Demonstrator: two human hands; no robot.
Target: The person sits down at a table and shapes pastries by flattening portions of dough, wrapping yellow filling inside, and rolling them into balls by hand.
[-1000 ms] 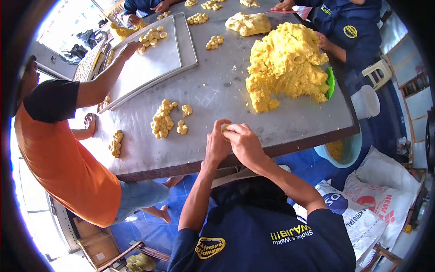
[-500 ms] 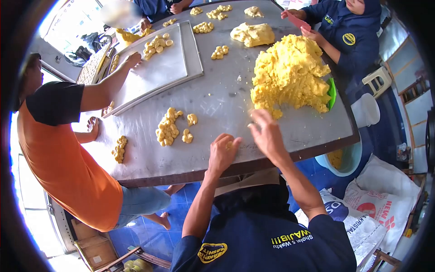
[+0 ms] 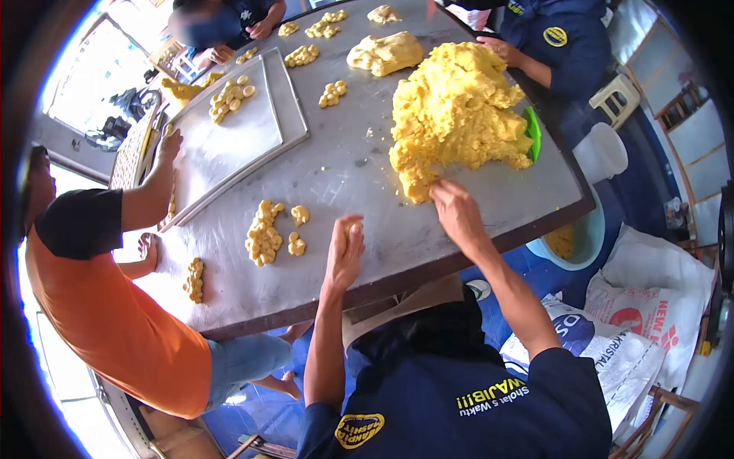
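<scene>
A large crumbly mound of yellow filling paste (image 3: 459, 107) sits on the metal table. My right hand (image 3: 456, 213) is at the mound's near lower edge, fingertips closed on a bit of the yellow paste. My left hand (image 3: 344, 254) is held above the table's near edge, its fingers curled around a small pale dough piece (image 3: 353, 223) that shows only in part. Left of that hand lies a cluster of small dough balls (image 3: 264, 233), with two smaller groups beside it. A bright green scraper-like piece (image 3: 533, 136) sticks out from the mound's right side.
Metal trays (image 3: 229, 122) with dough balls (image 3: 231, 98) lie on the left, where a person in orange (image 3: 115, 321) reaches. A smooth dough lump (image 3: 384, 53) lies behind the mound. Two other people stand at the far side. A blue basin (image 3: 585, 237) and sacks (image 3: 589, 336) are at right.
My right hand has come to the mound's edge and closed on paste. My left hand has turned more upright. The person in orange has moved a hand back along the tray's left edge.
</scene>
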